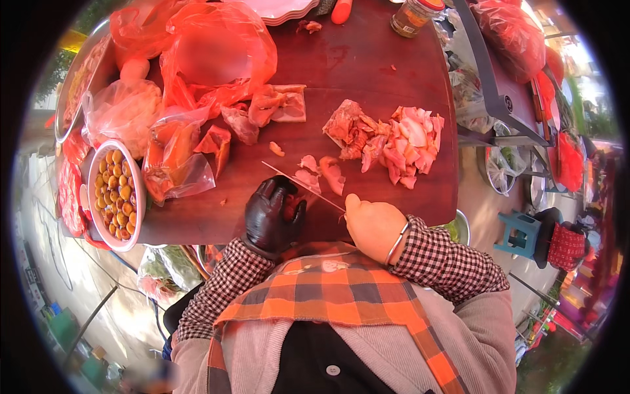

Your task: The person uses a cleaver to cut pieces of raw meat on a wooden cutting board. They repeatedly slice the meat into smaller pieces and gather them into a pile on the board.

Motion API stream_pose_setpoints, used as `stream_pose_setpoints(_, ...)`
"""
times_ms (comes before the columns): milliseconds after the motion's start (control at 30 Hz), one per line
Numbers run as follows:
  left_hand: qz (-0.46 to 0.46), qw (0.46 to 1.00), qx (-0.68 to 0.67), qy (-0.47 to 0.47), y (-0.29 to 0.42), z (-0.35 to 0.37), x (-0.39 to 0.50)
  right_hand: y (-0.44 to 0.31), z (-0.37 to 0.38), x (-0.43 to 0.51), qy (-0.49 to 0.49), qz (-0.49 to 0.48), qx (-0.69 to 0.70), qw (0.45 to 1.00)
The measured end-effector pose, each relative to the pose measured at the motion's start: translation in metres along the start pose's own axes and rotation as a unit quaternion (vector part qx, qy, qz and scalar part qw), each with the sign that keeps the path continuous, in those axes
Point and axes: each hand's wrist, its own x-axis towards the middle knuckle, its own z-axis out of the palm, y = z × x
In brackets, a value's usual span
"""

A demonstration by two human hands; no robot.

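My left hand [270,212], in a black glove, rests at the near edge of the reddish-brown table [275,216]. Its fingers curl around a dark red piece of meat [291,206], mostly hidden by them. Bare, with a bangle at the wrist, my right hand [373,227] grips a knife [305,185] whose handle is hidden in the fist. The thin blade shows edge-on, slanting across the table beyond my left fingers. Just past it lie several pale pink meat slices [332,175]. Farther right are a heap of sliced meat [414,140] and darker meat pieces [355,129].
At left stand a bowl [92,204] of round brown fruits and a clear bag of meat [174,152]. Behind lie a red plastic bag [221,34] and larger meat chunks [275,106]. A lidded jar [412,19] stands far right. Beyond, a person sits on a blue stool [519,232].
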Motion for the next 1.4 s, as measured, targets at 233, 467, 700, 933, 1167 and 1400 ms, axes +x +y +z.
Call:
stream_pose_setpoints(233, 0.032, 0.999, 0.009, 0.022, -0.001, -0.002, -0.001, 0.001, 0.012, 0.029, 0.079, -0.021, 0.061, 0.995)
stream_pose_setpoints(467, 0.031, 0.998, 0.027, 0.037, 0.004, -0.004, -0.002, -0.005, -0.02, -0.018, 0.066, -0.023, 0.005, 0.998)
stream_pose_setpoints(700, 0.014, 1.0, 0.007, 0.007, 0.002, -0.005, -0.001, -0.011, -0.024, -0.016, 0.047, -0.035, -0.038, 0.998)
stream_pose_setpoints(933, 0.025, 0.999, -0.01, 0.023, -0.002, -0.002, 0.0, -0.02, -0.022, 0.031, -0.044, -0.028, -0.006, 0.999)
stream_pose_setpoints(1167, 0.01, 1.0, 0.001, 0.028, 0.001, -0.001, -0.001, -0.009, -0.006, 0.01, 0.023, -0.037, -0.007, 0.999)
stream_pose_setpoints(1400, 0.047, 0.998, 0.015, 0.039, 0.0, -0.004, -0.003, -0.001, 0.016, 0.038, 0.124, -0.01, 0.117, 0.985)
